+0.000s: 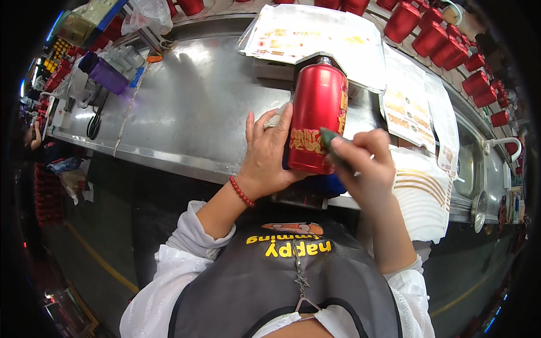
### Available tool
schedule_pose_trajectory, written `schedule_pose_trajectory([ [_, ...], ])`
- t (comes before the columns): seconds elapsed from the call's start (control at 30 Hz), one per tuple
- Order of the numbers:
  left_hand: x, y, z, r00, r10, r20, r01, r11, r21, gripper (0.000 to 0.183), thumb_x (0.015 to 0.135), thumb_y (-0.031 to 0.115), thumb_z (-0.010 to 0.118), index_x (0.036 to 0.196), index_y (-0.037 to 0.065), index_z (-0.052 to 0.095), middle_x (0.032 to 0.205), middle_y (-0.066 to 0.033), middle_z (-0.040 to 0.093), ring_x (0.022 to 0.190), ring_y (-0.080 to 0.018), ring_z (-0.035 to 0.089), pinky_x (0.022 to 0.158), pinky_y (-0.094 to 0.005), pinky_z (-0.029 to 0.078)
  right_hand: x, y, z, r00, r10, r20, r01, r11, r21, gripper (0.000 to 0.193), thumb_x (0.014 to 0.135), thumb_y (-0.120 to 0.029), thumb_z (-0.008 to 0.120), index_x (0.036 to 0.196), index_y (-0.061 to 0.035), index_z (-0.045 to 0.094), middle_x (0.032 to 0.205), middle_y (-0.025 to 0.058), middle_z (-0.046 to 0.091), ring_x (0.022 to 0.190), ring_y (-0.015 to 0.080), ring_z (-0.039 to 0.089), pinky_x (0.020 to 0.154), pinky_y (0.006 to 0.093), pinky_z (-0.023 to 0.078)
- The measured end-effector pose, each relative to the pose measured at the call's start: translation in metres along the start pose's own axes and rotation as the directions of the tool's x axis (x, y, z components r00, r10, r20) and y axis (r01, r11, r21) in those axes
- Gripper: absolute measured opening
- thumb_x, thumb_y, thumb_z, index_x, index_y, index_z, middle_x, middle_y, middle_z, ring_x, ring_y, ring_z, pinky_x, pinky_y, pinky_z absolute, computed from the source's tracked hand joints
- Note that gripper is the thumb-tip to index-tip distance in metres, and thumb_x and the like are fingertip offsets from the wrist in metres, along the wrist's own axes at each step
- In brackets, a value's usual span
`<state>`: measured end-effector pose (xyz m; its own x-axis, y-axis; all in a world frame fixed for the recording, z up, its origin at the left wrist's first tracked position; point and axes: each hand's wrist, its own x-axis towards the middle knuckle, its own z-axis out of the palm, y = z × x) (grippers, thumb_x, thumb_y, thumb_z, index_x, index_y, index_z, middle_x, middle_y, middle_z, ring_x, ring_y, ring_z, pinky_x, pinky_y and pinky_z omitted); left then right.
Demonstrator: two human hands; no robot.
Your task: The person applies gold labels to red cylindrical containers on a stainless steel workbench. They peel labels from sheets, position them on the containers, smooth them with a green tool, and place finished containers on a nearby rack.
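A glossy red metal bottle (315, 101) with a gold patterned band (307, 140) near its lower end lies in a dark holder, its neck pointing away from me. My left hand (269, 147) grips the bottle's left side and near end, some fingers stretched upward. A small whitish wad (273, 121) shows between those fingers; what it is I cannot make out. Closed around a dark green hand tool, probably a squeegee (328, 137), my right hand (366, 160) is slightly blurred. The tool's tip meets the right part of the gold band.
Beyond the holder lie printed transfer sheets (315, 34), with more sheets (408, 107) to the right. Red bottles (403, 22) stand along the far right. On the steel table (186, 107) are a purple bottle (110, 76) and black scissors (94, 124). A sink (468, 172) is at right.
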<state>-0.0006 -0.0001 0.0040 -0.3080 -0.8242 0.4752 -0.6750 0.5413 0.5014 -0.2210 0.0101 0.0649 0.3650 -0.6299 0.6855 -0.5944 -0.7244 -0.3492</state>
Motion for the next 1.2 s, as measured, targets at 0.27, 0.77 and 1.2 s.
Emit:
schedule_pose_trajectory([
  [0.27, 0.009, 0.013, -0.014, 0.995, 0.103, -0.005, -0.101, 0.984, 0.146, 0.123, 0.070, 0.062, 0.082, 0.157, -0.001, 0.023, 0.132, -0.0162, 0.062, 0.135, -0.0432, 0.043, 0.118, -0.0635, 0.009, -0.014, 0.004, 0.007, 0.693, 0.712, 0.113, -0.649, 0.549, 0.527, 0.018, 0.101, -0.018, 0.062, 0.099, -0.0003, 0.059, 0.076, 0.0017, 0.065, 0.068, 0.0073, 0.057, 0.062, 0.0245, 0.047],
  [0.77, 0.013, 0.005, -0.002, 0.971, -0.216, 0.103, 0.236, 0.805, -0.544, 0.087, 0.098, 0.058, 0.054, 0.151, -0.008, 0.032, 0.140, -0.0257, 0.049, 0.130, -0.0337, 0.045, 0.113, -0.0462, 0.029, -0.012, 0.000, 0.014, 0.681, 0.726, 0.097, -0.643, 0.529, 0.553, 0.019, 0.100, -0.016, 0.062, 0.109, -0.0011, 0.057, 0.082, 0.0007, 0.062, 0.077, 0.0072, 0.056, 0.068, 0.0239, 0.047],
  [1.2, 0.001, -0.009, -0.012, 0.955, -0.180, 0.236, 0.296, 0.515, -0.805, 0.070, 0.103, 0.026, 0.052, 0.156, -0.008, 0.021, 0.160, -0.0206, 0.030, 0.149, -0.0254, 0.028, 0.121, -0.0361, 0.021, 0.052, -0.040, 0.015, 0.862, 0.465, 0.204, -0.475, 0.880, 0.002, 0.023, 0.093, -0.010, 0.057, 0.113, 0.0020, 0.058, 0.072, 0.0241, 0.066, 0.067, 0.0414, 0.069, 0.065, 0.0442, 0.054],
])
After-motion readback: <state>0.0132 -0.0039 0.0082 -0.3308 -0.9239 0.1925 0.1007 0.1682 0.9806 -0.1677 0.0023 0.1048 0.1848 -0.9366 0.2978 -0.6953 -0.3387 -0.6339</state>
